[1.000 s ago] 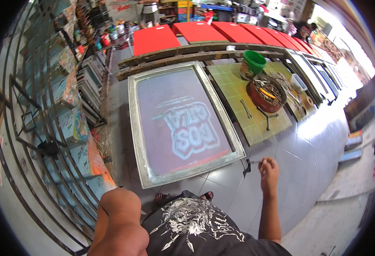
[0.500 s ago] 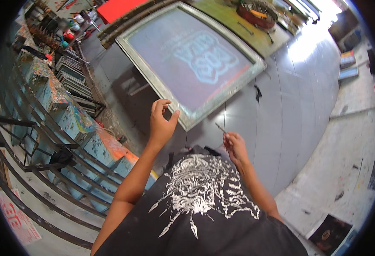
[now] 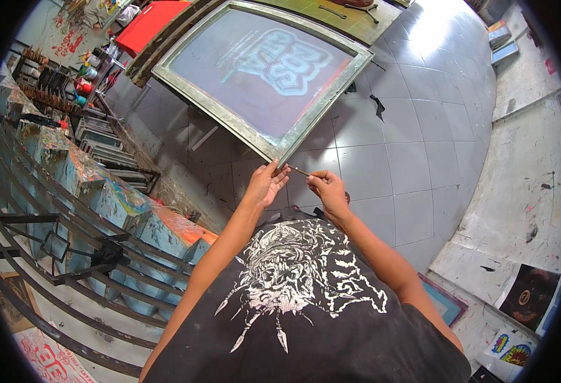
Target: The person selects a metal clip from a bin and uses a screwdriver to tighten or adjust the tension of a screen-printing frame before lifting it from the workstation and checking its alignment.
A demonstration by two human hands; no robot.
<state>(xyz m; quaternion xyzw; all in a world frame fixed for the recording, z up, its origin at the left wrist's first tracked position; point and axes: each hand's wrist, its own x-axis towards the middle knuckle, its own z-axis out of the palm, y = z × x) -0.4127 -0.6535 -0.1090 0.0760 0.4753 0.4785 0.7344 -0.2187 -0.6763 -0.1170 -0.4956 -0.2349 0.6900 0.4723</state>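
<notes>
A large screen printing frame (image 3: pixel 229 127) lies tilted ahead of me, with a pale metal border, a bluish mesh (image 3: pixel 210 60) and a light lettered design on it. Its nearest corner points toward me. My left hand (image 3: pixel 264 186) is at that corner, fingertips touching or just below it, fingers loosely bent and apart. My right hand (image 3: pixel 329 191), to the right, is closed on a thin dark metal rod-like tool (image 3: pixel 299 170). The tool's far end reaches to the left fingers by the corner; whether it touches the frame, I cannot tell.
A green board (image 3: pixel 306 14) with a wrench (image 3: pixel 332 12) lies beyond the frame. At left, curved dark metal bars (image 3: pixel 102 281) and paint-stained blue blocks (image 3: pixel 127 223) stand near a rack of frames (image 3: pixel 105 143). A black scrap (image 3: pixel 377 107) lies on the grey tiled floor (image 3: pixel 414 159).
My left hand has moved from the frame's left edge to its near corner. My right hand has brought the tool left and up to that corner. The view has shifted.
</notes>
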